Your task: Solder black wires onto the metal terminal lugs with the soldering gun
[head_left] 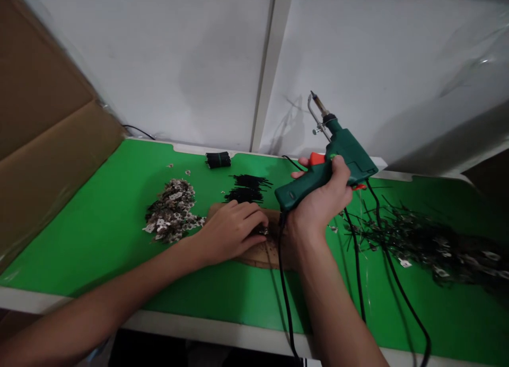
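Note:
My right hand (324,197) is wrapped round the handle of a green soldering gun (350,152) with an orange trigger, its metal tip pointing up and left above the table. My left hand (234,229) rests over a brown wooden block (254,258), thumb and fingers pinched near a small metal piece (262,230). What exactly the fingers grip is too small to make out. Just behind that hand lie loose short black wires (244,194). A heap of small metal tabs (173,210) sits to the left of the block.
A banded black wire bundle (218,160) lies at the back of the green table (99,239). On the right spreads a tangled pile of wires with metal tabs (433,245). Black cords (358,271) trail over the right side. Cardboard (51,107) stands at the left.

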`<move>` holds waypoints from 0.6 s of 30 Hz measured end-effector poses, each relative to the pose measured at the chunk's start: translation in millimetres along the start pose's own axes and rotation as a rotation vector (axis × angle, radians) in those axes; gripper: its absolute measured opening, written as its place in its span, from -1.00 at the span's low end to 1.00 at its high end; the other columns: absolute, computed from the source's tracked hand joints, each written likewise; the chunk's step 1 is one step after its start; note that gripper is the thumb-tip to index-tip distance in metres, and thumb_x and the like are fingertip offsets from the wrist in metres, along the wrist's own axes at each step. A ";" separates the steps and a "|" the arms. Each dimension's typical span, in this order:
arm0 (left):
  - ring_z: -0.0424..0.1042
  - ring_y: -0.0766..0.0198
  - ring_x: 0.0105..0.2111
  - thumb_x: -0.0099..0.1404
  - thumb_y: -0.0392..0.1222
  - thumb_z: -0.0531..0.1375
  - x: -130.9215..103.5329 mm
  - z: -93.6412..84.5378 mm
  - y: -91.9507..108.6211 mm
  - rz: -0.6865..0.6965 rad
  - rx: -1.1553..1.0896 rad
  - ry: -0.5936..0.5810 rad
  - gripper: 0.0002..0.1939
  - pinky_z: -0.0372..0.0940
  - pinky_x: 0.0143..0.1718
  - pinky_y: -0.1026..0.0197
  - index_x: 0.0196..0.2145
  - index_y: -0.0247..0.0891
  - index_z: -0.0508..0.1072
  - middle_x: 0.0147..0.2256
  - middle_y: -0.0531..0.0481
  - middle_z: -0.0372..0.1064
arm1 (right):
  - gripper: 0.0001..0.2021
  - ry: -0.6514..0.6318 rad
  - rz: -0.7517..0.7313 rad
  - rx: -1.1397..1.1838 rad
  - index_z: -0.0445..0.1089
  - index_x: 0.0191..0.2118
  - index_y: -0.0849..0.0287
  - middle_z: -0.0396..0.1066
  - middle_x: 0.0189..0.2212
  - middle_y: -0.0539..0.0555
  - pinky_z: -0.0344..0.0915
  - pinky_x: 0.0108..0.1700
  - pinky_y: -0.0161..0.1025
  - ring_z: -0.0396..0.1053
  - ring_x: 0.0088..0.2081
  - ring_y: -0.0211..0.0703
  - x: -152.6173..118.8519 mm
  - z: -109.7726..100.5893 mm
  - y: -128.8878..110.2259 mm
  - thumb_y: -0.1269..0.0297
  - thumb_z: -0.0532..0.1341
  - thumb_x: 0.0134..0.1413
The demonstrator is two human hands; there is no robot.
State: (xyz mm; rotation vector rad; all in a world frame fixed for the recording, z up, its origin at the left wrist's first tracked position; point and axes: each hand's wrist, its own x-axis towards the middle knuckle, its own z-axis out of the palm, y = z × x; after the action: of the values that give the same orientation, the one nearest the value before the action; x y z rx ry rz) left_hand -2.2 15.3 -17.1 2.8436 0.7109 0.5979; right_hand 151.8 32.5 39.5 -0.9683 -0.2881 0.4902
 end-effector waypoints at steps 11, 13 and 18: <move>0.41 0.18 -0.13 0.55 -0.08 0.07 -9.0 -7.5 -0.1 0.183 0.049 0.003 -0.73 0.07 -0.19 0.07 -0.03 -0.22 0.51 -0.05 -0.06 0.56 | -0.76 -0.006 0.021 -0.005 0.41 -0.36 0.23 0.49 -0.51 0.03 0.21 -0.62 -0.37 0.33 -0.63 -0.29 0.3 -1.1 2.5 0.15 0.18 0.17; 0.41 0.19 -0.11 0.56 -0.08 0.06 -9.2 -5.7 -0.4 0.199 0.046 0.006 -0.72 0.07 -0.20 0.07 -0.02 -0.23 0.51 -0.05 -0.05 0.56 | -0.77 -0.005 0.024 0.003 0.41 -0.36 0.24 0.49 -0.52 0.04 0.19 -0.63 -0.37 0.32 -0.64 -0.29 -0.6 -0.7 3.2 0.16 0.18 0.16; 0.41 0.17 -0.04 0.56 -0.09 0.05 -10.2 -3.3 -1.5 0.205 0.019 0.007 -0.70 0.09 -0.16 0.06 0.01 -0.27 0.50 -0.02 -0.06 0.56 | -0.78 -0.003 0.022 0.007 0.40 -0.38 0.21 0.48 -0.52 0.02 0.21 -0.63 -0.38 0.34 -0.63 -0.30 -1.6 1.0 3.2 0.17 0.18 0.16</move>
State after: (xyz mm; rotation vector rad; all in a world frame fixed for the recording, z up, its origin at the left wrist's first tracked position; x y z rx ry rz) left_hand -12.4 11.9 -18.0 2.9552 0.4301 0.6322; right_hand 149.1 33.8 37.3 -0.9650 -0.2785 0.5130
